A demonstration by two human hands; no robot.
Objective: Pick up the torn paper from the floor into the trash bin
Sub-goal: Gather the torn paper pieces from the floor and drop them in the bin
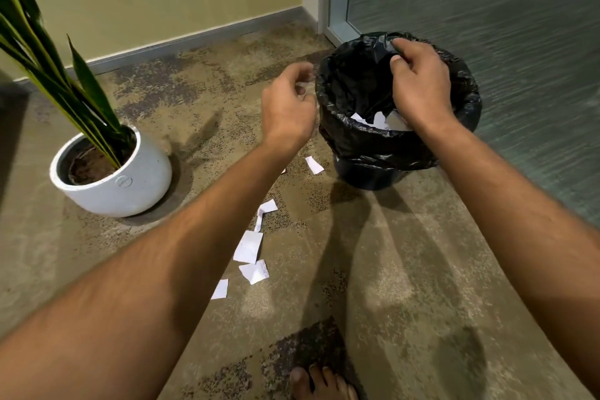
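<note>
Both bare forearms reach forward from the bottom corners toward a black trash bin (397,140) lined with a black plastic bag, which stands on the mottled carpet floor (406,269) near a glass door (487,10). The right hand (418,84) hangs over the bin's mouth, back of the hand up, wrist bent down, fingers curled loosely with the thumb close to the forefinger; nothing shows in it, though whether it pinches something small I cannot tell. The left hand (289,104) hovers just beside the bin's left rim, knuckles toward the camera, fingers curled inward; a pale blur shows at its fingertips, too smeared to say if it grips paper. Several white scraps (384,120) lie inside the bin. More torn paper (248,247) remains on the floor in a loose line left of and in front of the bin, one piece (314,165) just beside its base. A white pot with a green plant (113,172) stands well apart to the left. Bare toes (319,383) show at the bottom edge.
</note>
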